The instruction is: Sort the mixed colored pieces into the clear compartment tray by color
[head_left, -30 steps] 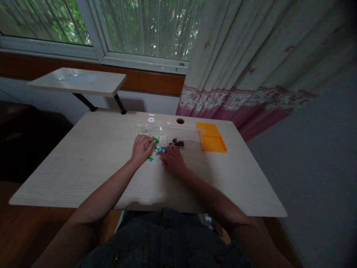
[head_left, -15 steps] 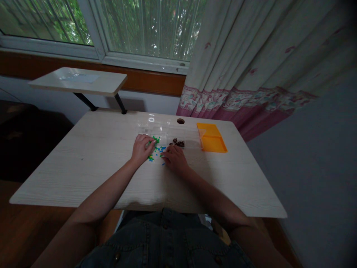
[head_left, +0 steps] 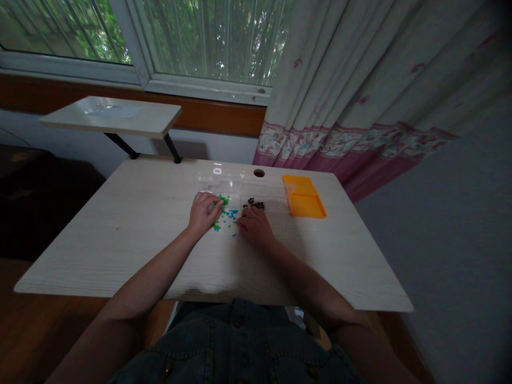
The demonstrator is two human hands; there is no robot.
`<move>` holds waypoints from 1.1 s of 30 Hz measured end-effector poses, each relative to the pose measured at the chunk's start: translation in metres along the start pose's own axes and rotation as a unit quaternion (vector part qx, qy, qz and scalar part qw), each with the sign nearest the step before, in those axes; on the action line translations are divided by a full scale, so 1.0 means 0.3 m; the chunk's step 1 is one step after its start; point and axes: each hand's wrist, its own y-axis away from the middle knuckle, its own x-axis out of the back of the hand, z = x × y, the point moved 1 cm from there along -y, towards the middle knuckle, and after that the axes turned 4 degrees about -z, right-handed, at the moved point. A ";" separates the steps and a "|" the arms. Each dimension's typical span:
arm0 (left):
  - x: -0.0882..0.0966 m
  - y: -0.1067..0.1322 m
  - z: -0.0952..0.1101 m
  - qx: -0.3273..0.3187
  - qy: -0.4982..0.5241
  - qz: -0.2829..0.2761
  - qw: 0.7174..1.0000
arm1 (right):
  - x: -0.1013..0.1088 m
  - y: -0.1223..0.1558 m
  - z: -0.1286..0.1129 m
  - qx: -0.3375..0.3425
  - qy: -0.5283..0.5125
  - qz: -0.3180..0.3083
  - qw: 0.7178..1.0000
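A scatter of small green and blue beads [head_left: 226, 217] lies on the pale wooden table [head_left: 132, 229], between my two hands. My left hand [head_left: 204, 212] rests on the table at the left of the scatter, fingers curled with the tips among the green beads. My right hand [head_left: 253, 224] lies at the right of the scatter, fingers bent down on the table near the blue beads. Just beyond it, a clear plastic tray [head_left: 256, 205] holds a small heap of dark brown beads [head_left: 255, 203]. What my fingertips pinch, if anything, is too small to see.
An orange tray [head_left: 303, 197] lies at the right of the clear tray. A round cable hole [head_left: 258, 173] sits near the table's far edge. A small white side table [head_left: 112, 116] stands behind at the left, a window and curtain [head_left: 360, 90] beyond.
My right hand has slid a little to the right, away from the bead scatter and closer to the clear tray. My left hand has stayed put.
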 end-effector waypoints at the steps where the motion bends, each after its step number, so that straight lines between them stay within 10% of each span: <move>1: -0.001 0.000 -0.001 0.002 0.000 0.000 1.000 | -0.001 0.001 0.002 0.000 -0.006 0.001 1.000; 16: -0.009 0.002 -0.037 0.026 -0.036 0.002 0.999 | -0.035 -0.005 0.049 -0.037 -0.213 0.093 0.972; 33: -0.007 0.010 0.046 -0.166 0.031 -0.164 0.972 | -0.019 -0.016 0.050 -0.099 -0.379 0.082 0.917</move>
